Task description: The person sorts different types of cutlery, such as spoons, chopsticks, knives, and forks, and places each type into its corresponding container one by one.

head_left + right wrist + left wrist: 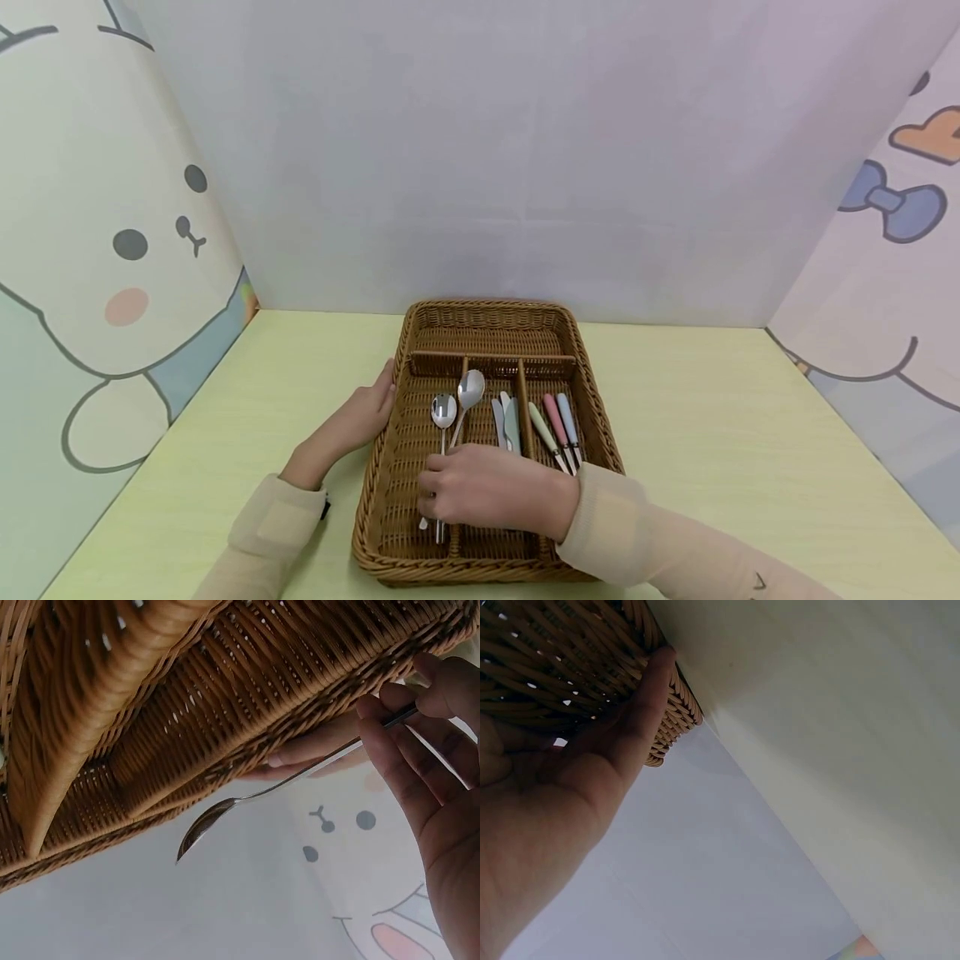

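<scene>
A brown wicker basket (495,570) with dividers stands on the table. My left hand (371,410) rests against its left outer side, and the left wrist view shows fingers along the weave. In the right wrist view, my right hand (442,757) pinches the handle of a metal spoon (274,784). From the head, my right hand (491,490) is over the left and middle compartments. Two spoon bowls show beyond it: a left one (443,408) and another spoon (471,388) by the left divider. The hand covers part of both handles.
Flat blade-like pieces (512,421) lie in the middle compartment. Cutlery with green, pink and blue handles (555,421) lies in the right one, its lower ends hidden by my right arm. A cross divider (491,358) sets off the back compartment. Behind stands a pale wall (525,167).
</scene>
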`<state>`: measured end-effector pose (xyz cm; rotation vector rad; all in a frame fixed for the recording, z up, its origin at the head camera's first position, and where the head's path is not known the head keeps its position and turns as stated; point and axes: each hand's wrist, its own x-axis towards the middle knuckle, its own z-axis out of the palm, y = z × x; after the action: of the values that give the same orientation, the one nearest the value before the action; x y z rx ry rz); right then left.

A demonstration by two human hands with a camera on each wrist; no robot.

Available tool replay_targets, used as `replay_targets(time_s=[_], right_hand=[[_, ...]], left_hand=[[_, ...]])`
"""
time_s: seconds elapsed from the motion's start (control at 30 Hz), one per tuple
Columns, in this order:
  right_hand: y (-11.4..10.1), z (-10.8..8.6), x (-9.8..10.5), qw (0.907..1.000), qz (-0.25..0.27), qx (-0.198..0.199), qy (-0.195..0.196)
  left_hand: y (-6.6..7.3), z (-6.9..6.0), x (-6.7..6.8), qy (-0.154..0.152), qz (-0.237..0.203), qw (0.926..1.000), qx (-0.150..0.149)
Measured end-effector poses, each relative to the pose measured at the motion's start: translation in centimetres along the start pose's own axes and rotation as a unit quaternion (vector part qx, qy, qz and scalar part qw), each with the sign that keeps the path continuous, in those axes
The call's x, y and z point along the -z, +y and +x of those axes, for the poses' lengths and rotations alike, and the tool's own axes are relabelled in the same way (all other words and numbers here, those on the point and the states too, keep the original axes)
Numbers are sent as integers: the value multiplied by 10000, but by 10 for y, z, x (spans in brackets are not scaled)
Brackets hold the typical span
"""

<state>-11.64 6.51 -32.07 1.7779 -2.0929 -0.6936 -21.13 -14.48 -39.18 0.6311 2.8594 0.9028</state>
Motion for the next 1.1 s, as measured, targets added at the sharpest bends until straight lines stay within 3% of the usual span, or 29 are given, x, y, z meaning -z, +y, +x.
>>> replay_targets(time_s=[0.6, 0.93, 1.1], right_hand=[[-3, 26, -16, 9927, 897, 280, -759], [-1, 27, -20, 9882, 1336, 154, -738], [-2, 27, -24, 9923, 1109, 117, -545]], left_hand=[[-1, -1, 0, -65, -67, 10000, 5], [0, 0, 0, -37, -5, 10000, 23], [1, -1, 0, -29, 8, 10000, 30]])
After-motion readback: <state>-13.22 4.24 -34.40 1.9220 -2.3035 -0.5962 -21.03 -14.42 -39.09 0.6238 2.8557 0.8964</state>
